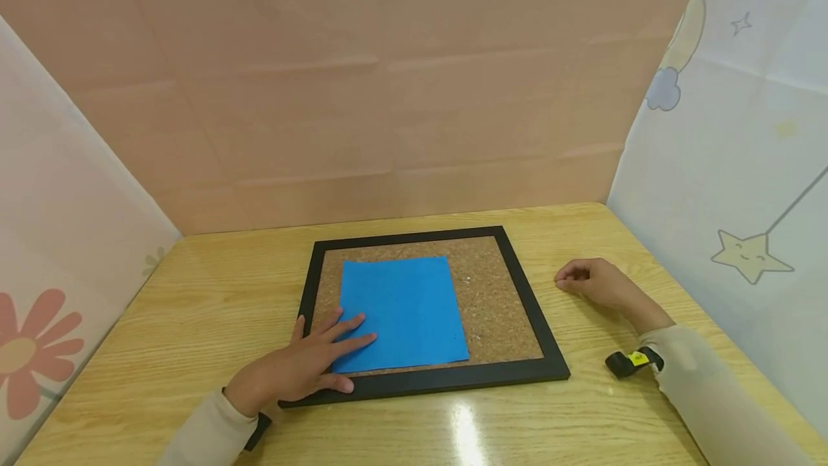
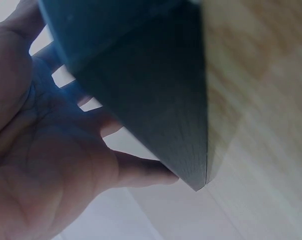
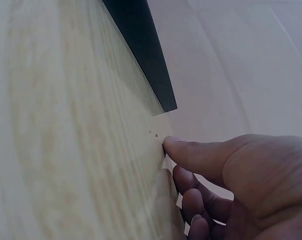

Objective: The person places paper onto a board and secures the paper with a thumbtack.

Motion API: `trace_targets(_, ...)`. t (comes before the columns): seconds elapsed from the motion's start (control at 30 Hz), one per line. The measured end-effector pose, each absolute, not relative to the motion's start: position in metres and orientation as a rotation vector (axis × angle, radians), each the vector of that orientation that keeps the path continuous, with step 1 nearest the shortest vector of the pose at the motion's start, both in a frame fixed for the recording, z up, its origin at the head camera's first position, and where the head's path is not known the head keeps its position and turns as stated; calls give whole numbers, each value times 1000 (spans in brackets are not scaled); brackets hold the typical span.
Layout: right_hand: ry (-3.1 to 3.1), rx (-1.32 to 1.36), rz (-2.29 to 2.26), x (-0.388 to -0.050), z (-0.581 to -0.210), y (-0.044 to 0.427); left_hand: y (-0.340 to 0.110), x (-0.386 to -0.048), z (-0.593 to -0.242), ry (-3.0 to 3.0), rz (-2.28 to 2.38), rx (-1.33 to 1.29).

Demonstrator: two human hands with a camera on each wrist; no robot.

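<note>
A blue square sheet [image 1: 401, 315] lies flat on a cork board [image 1: 501, 308] with a black frame [image 1: 440, 378]. My left hand [image 1: 307, 365] rests with fingers spread over the sheet's left edge and the frame's lower left corner. In the left wrist view its palm [image 2: 50, 155] shows beside the dark frame side [image 2: 156, 95]. To the right of the board, my right hand [image 1: 598, 282] is at the tabletop with curled fingers, thumb and forefinger close together. Tiny dark specks [image 3: 153, 133] lie by its thumb tip in the right wrist view. Whether it pinches anything is hidden.
Small shiny bits [image 1: 467, 280] are on the cork right of the sheet. The wood-grain table [image 1: 213, 308] meets a tan backdrop [image 1: 388, 128] behind and patterned white sheets [image 1: 744, 164] at the sides. Both wrists wear black bands.
</note>
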State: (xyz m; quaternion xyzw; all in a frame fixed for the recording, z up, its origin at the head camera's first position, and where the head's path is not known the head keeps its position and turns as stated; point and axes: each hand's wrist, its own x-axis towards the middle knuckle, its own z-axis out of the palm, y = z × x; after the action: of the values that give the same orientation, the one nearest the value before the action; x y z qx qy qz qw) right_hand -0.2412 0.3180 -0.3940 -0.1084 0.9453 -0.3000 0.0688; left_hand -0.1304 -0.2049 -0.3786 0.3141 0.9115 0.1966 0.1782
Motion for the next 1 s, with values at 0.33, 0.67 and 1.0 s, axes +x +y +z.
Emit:
trace_targets(0.33, 2921, -267, -961, -243, -399, 322, -205, -131, -380, 2576, 559, 896)
trace_targets(0.67, 2649, -229, -1457, -247, -408, 327, -206, -131, -378, 2562, 586, 901)
trace_targets(1.0, 2531, -285, -1656, -248, -413, 329, -206, -130, -380, 2566, 586, 896)
